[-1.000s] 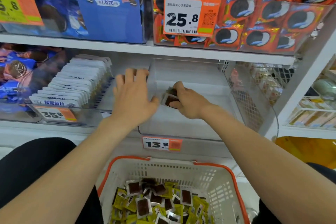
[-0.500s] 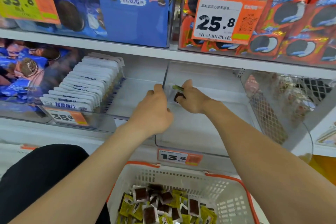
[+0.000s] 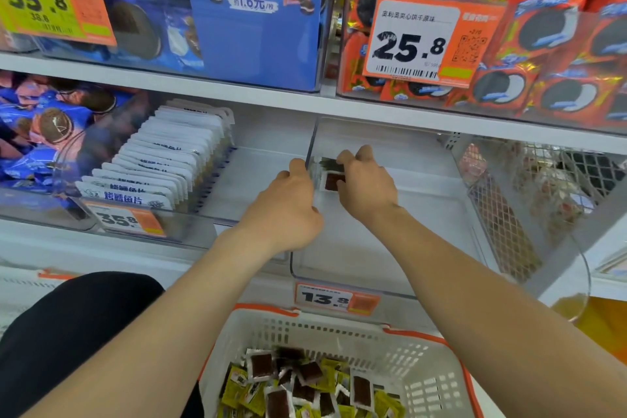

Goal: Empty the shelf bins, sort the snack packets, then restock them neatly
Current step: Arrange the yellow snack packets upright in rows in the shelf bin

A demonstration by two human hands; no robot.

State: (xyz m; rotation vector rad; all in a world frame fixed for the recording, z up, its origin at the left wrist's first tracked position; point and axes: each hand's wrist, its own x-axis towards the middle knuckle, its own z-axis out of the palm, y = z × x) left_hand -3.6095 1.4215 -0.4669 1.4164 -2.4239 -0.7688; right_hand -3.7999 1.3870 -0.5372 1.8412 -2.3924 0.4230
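Note:
A clear plastic shelf bin (image 3: 400, 248) sits on the middle shelf above a 13.8 price tag. My right hand (image 3: 366, 187) pinches a few small snack packets (image 3: 330, 178), brown with white edges, upright against the bin's left wall. My left hand (image 3: 288, 210) curls its fingers over that wall (image 3: 309, 153) just outside the packets. Below, a white basket with orange rim (image 3: 339, 336) holds several loose brown and yellow packets (image 3: 298, 383).
To the left, a bin (image 3: 203, 210) holds a neat row of white packets (image 3: 159, 159). A wire mesh divider (image 3: 502, 214) stands at the right. Blue and orange cookie packs fill the upper shelf bins (image 3: 509, 44).
My left hand went from spread flat to gripping the bin's left wall. My right hand moved the packets back and left, standing them against that wall. The view shifted closer.

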